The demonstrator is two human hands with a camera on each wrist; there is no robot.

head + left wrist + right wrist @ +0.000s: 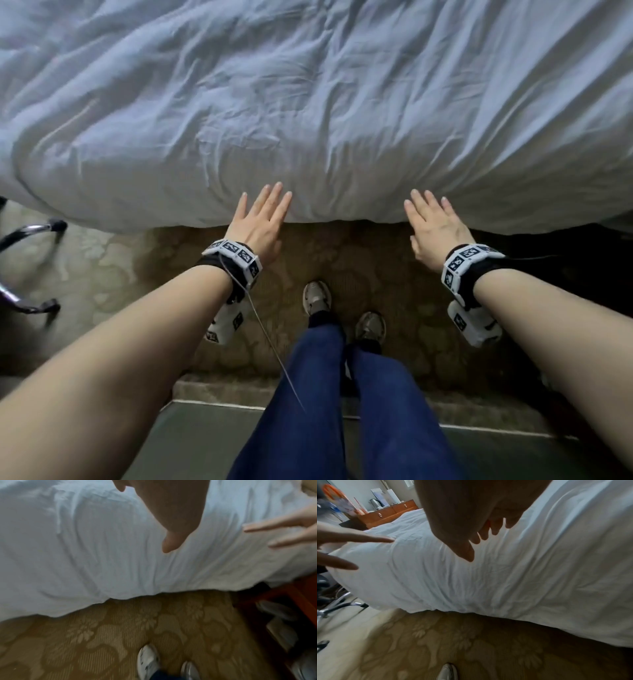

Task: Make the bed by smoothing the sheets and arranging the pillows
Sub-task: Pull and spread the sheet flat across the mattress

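Observation:
A wrinkled white duvet (308, 102) covers the bed and hangs over its near edge (102, 561) (505, 574). My left hand (260, 219) reaches out flat with straight, spread fingers, its fingertips at the duvet's hanging edge. To the right my right hand (435, 226) is stretched out the same way, fingers straight against the same edge. Neither hand holds any fabric. In the left wrist view my left hand (173, 513) hovers over the duvet; in the right wrist view my right hand (471, 524) does too. No pillows are in view.
Patterned brown carpet (359, 260) lies below the bed edge, with my two shoes (317, 296) on it. A chair's chrome wheeled base (30, 267) stands at the left. A wooden dresser (388, 513) with a kettle sits beyond the bed. Dark wooden furniture (295, 601) is at the right.

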